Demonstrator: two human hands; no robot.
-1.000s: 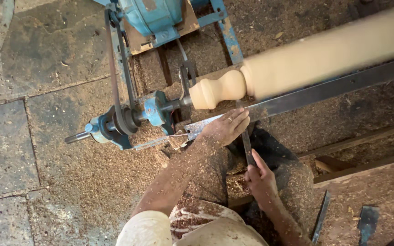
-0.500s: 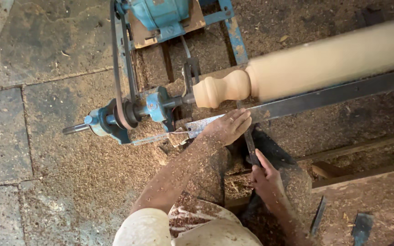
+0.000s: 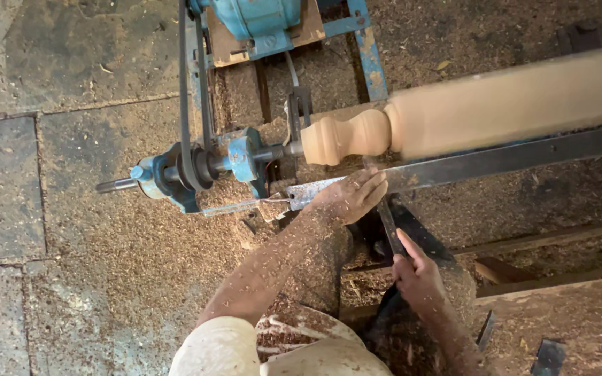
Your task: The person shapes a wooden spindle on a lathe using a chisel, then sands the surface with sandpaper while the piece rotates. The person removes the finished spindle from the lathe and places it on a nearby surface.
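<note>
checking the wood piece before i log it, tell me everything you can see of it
The wood piece is pale, bare timber lying nearly level across the blue lathe. Its left end is turned into rounded bulbs with a narrow neck; the rest is a long, thick, motion-blurred cylinder running off frame right. A metal spindle holds the left end. The chisel reaches up toward its underside.

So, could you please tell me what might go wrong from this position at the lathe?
1. The left hand lies on the metal rest right beside the blurred, spinning wood piece; a slip could bring the fingers against it.
2. The right hand holds the chisel low on its handle; a catch might wrench it from that grip.
3. The drive belt runs bare near the forearm, with shavings all around.
</note>
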